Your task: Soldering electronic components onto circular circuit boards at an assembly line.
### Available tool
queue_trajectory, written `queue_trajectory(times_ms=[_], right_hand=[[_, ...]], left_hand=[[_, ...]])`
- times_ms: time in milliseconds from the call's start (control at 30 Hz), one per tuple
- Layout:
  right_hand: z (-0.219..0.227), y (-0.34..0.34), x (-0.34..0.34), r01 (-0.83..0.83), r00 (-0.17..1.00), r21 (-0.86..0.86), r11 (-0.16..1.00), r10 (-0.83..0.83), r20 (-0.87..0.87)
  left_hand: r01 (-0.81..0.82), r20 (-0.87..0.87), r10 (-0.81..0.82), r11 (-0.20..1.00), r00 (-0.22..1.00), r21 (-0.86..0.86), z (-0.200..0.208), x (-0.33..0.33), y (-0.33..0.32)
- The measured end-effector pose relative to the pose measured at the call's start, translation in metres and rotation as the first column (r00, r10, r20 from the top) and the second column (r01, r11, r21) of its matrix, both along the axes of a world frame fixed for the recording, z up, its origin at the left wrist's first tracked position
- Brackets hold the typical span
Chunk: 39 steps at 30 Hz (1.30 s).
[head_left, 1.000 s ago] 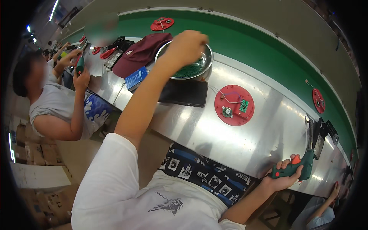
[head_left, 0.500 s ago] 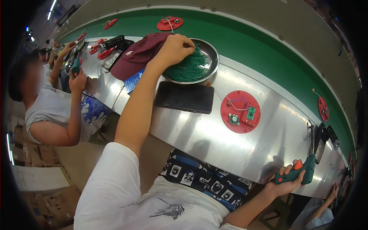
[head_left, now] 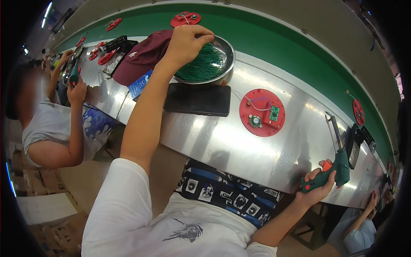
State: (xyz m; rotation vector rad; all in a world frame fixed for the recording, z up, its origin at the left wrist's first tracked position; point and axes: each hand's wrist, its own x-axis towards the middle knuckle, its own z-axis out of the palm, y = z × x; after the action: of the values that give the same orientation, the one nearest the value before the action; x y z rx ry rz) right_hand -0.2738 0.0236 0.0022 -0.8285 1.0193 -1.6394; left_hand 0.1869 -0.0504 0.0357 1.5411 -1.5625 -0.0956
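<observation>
My left hand [head_left: 185, 45] reaches over the far side of a round metal bowl [head_left: 230, 64]. Its thumb and forefinger are pinched together near the bowl's far rim; whatever is between them is too small to make out. Many short green wires [head_left: 201, 66] fill the bowl. At the lower right, my right hand [head_left: 320, 185] is wrapped round the grip of a green soldering gun [head_left: 341, 167] with an orange trigger, its thin metal tip pointing away from me. Between the hands, a red round plate [head_left: 257, 100] lies on the metal table, bearing small green circuit boards and thin wires.
A black phone [head_left: 197, 99] lies just in front of the bowl. Left of it are a maroon cap [head_left: 141, 64] and a blue box [head_left: 140, 85]. More red plates [head_left: 185, 19] rest along the green strip behind. A co-worker [head_left: 55, 128] sits at the left, another person at the lower right.
My left fingertips have moved from above the wires toward the bowl's far rim. The soldering gun has swung slightly, its tip leaning more to the left. The whole view has shifted a little.
</observation>
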Motion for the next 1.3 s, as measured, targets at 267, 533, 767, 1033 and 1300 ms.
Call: queue_trajectory(times_ms=[267, 533, 767, 1033, 1300], right_hand=[[-0.009, 0.001, -0.004, -0.117, 0.977, -0.027, 0.993, 0.110, -0.185], [-0.008, -0.001, 0.001, -0.236, 0.956, -0.055, 0.970, 0.222, -0.193], [-0.010, 0.000, 0.000, -0.243, 0.951, -0.064, 0.968, 0.225, -0.211], [-0.009, 0.000, 0.002, -0.203, 0.952, -0.058, 0.977, 0.183, -0.247], [-0.009, 0.001, 0.002, -0.166, 0.959, -0.060, 0.984, 0.147, -0.243]], left_hand=[[0.170, -0.084, -0.184, 0.973, 0.979, -0.156, 0.021, -0.050, 0.013], [0.000, -0.098, -0.022, 0.977, 0.995, -0.213, -0.003, -0.007, -0.009], [-0.062, -0.617, -0.004, 0.994, 0.787, -0.086, 0.004, 0.005, -0.002], [0.094, -0.796, -0.141, 0.990, 0.589, -0.105, 0.011, 0.011, 0.000], [0.204, -0.889, -0.303, 0.948, 0.343, -0.245, 0.007, 0.027, 0.001]])
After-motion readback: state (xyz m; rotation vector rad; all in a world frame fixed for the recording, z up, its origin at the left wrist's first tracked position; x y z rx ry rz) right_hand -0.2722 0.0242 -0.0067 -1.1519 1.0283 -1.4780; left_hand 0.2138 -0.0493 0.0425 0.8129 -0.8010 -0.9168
